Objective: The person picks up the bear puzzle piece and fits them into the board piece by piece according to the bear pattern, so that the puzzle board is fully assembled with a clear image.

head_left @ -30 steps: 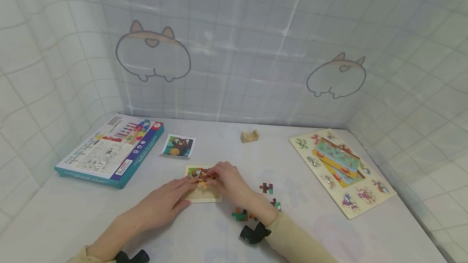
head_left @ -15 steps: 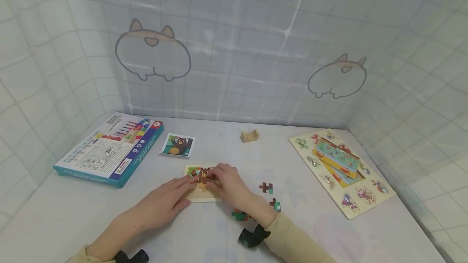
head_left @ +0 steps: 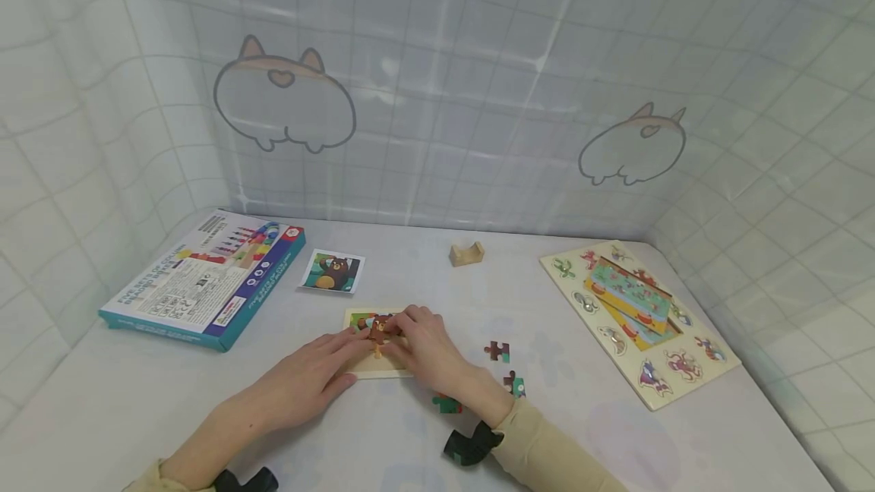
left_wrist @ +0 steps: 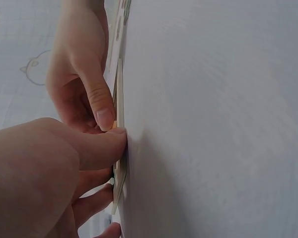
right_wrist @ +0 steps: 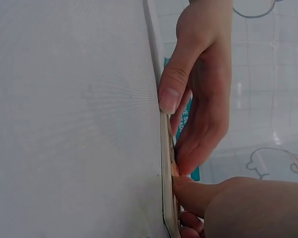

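Note:
A shallow wooden puzzle tray [head_left: 384, 375] lies on the table, partly filled with bear-picture pieces [head_left: 378, 327]. My left hand [head_left: 304, 380] rests over its left side, fingers nearly straight on the pieces; in the left wrist view the left thumb [left_wrist: 107, 147] touches the tray's edge. With curled fingers, my right hand [head_left: 432, 351] pinches a puzzle piece over the tray's right part, and that piece is mostly hidden. In the right wrist view the right thumb [right_wrist: 186, 191] meets the piece surface. Loose puzzle pieces [head_left: 497, 351] lie right of the tray, some behind the right wrist.
A bear picture card [head_left: 333, 272] lies behind the tray. At left is a flat boxed toy [head_left: 205, 279]. A small curved wooden block [head_left: 467, 253] stands at the back. A wooden peg board [head_left: 581, 279] with two cards occupies the right side.
My right hand has shifted very slightly, with its fingers staying at the tray. The orange part of the piece under the fingertips shows a little less. My left hand has stayed in place.

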`<move>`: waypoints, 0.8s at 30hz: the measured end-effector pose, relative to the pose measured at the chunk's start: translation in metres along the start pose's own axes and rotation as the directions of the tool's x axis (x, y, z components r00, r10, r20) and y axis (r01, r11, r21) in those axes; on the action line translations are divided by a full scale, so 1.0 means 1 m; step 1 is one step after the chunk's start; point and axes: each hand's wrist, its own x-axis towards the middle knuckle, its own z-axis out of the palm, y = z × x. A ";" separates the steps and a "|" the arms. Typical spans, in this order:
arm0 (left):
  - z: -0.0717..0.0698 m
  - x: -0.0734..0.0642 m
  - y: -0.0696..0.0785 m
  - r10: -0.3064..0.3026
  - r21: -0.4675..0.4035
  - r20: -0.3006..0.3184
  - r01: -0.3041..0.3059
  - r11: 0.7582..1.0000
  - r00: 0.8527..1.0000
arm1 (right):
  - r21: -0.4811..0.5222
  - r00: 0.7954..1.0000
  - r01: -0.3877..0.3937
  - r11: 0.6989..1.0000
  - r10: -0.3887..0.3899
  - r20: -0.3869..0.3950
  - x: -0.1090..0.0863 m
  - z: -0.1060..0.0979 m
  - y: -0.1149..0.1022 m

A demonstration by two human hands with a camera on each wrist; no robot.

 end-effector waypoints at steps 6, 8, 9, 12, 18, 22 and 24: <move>-0.002 -0.001 0.000 0.032 0.012 -0.005 -0.032 0.999 0.999 | -0.001 1.000 0.005 1.000 -0.005 -0.007 0.000 0.000 -0.001; -0.002 -0.001 0.000 0.031 0.011 -0.006 -0.031 0.999 1.000 | -0.001 1.000 0.005 1.000 -0.005 -0.009 0.000 0.000 0.000; -0.002 -0.001 0.000 0.030 0.010 -0.006 -0.030 1.000 1.000 | 0.001 1.000 0.005 1.000 -0.005 -0.009 0.000 0.001 0.000; -0.002 -0.001 0.000 0.034 0.010 -0.004 -0.034 0.999 0.999 | 0.002 1.000 0.002 1.000 -0.002 -0.009 0.000 0.001 0.000; -0.002 0.000 0.001 0.043 0.007 -0.001 -0.043 0.999 0.999 | 0.018 1.000 -0.005 1.000 0.005 -0.004 0.000 0.000 -0.001; -0.001 0.000 0.004 0.026 0.010 0.002 -0.026 1.000 1.000 | 0.025 1.000 0.000 1.000 0.000 -0.009 0.000 0.000 -0.001; -0.001 0.001 0.004 0.023 0.015 0.000 -0.023 1.000 1.000 | 0.028 1.000 0.005 1.000 -0.004 -0.013 0.000 0.000 0.000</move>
